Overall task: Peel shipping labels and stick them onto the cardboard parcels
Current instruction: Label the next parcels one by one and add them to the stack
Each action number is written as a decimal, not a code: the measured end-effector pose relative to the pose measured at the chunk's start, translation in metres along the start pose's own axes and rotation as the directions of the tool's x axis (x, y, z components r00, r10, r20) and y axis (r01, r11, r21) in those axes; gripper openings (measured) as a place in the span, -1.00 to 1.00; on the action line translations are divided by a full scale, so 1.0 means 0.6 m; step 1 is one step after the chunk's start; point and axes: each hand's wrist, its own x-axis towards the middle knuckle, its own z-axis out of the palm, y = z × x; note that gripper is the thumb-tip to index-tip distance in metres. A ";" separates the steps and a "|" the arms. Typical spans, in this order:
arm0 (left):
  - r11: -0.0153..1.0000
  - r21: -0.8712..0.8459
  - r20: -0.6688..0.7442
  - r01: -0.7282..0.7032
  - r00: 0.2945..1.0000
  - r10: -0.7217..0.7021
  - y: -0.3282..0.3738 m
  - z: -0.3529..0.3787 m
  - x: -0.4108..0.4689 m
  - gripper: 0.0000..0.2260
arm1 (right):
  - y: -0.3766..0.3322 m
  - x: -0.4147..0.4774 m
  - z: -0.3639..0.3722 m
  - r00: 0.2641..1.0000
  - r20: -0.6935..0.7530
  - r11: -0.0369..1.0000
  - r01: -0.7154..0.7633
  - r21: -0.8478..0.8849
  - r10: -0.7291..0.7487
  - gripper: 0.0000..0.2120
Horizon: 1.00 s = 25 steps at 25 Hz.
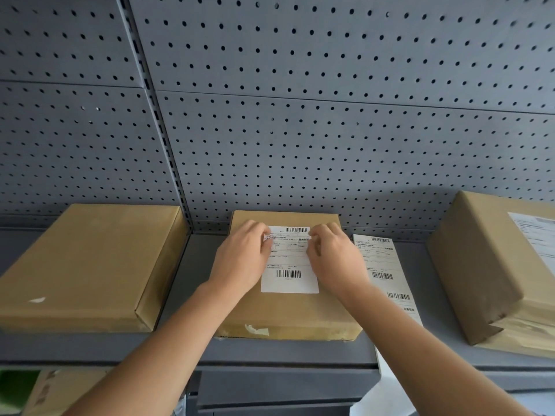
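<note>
Pressing a label flat on the middle parcel

I have both hands on the label, which lies on top of the middle parcel by the shelf's front edge: left hand with fingers curled down on the label's upper left, right hand with fingertips bent onto its upper right, neither gripping anything, I judge to rub the top edge down so it bonds without creases. The label is smooth white paper with barcodes; the parcel is matte brown card, flat and boxy, scuffed at its front edge. A strip of labels lies just right of it, overhanging the shelf front. A bare parcel sits left, a labelled one at the right end
</note>
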 end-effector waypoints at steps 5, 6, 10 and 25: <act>0.961 0.187 0.244 -0.202 0.958 0.154 0.006 0.021 0.016 -0.53 | -0.012 0.008 0.018 0.956 0.196 0.954 0.251 -0.162 -0.218 -0.55; 0.953 0.210 0.292 -0.220 0.944 0.153 0.006 0.025 0.018 -0.51 | -0.012 0.010 0.023 0.948 0.236 0.952 0.254 -0.169 -0.211 -0.53; 0.944 0.237 0.356 -0.228 0.925 0.133 0.007 0.035 0.019 -0.49 | -0.009 0.014 0.036 0.927 0.317 0.939 0.273 -0.210 -0.199 -0.43; 0.956 0.244 0.352 -0.160 0.934 0.067 -0.033 0.001 -0.006 -0.48 | 0.027 -0.013 0.002 0.955 0.295 0.973 0.109 -0.205 -0.045 -0.49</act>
